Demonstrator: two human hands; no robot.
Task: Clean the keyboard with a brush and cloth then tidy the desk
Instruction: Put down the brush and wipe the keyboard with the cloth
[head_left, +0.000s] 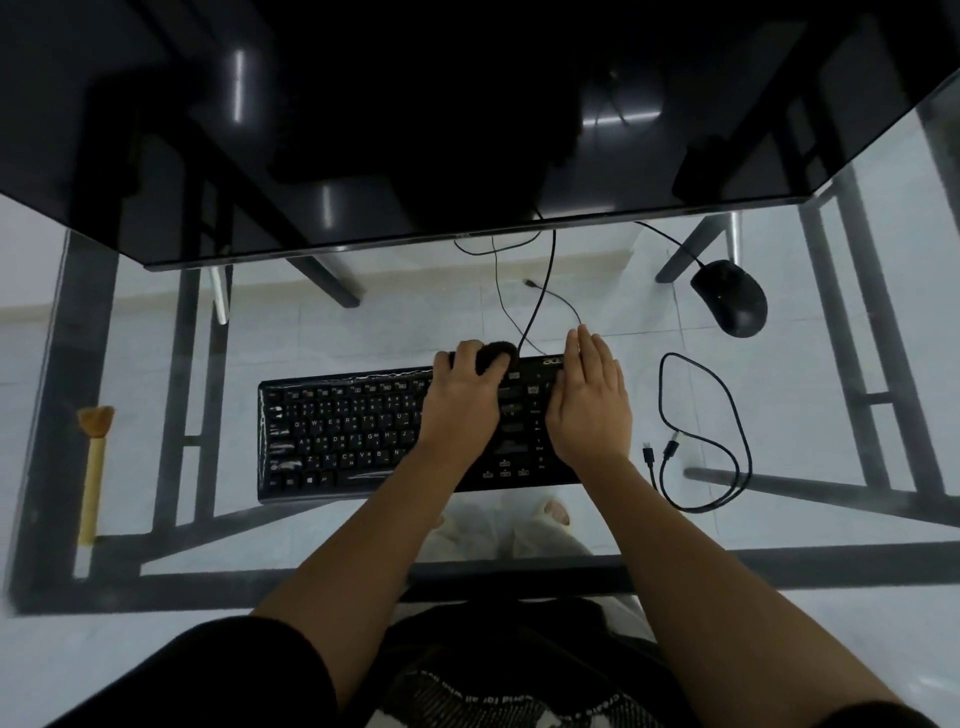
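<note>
A black keyboard (343, 431) lies in the middle of the glass desk (291, 540). My left hand (462, 400) grips a dark bunched cloth (496, 353) at the keyboard's upper edge, right of centre. My right hand (589, 400) lies flat with straight fingers on the keyboard's right end, over the number pad. A brush (93, 457) with a pale wooden handle and tan bristles lies at the desk's far left, bristles pointing away from me.
A large dark monitor (415, 130) overhangs the back of the desk. A black mouse (732, 304) sits at the back right. A looped black cable (727, 431) lies right of the keyboard. Thin cables (535, 291) trail behind the keyboard.
</note>
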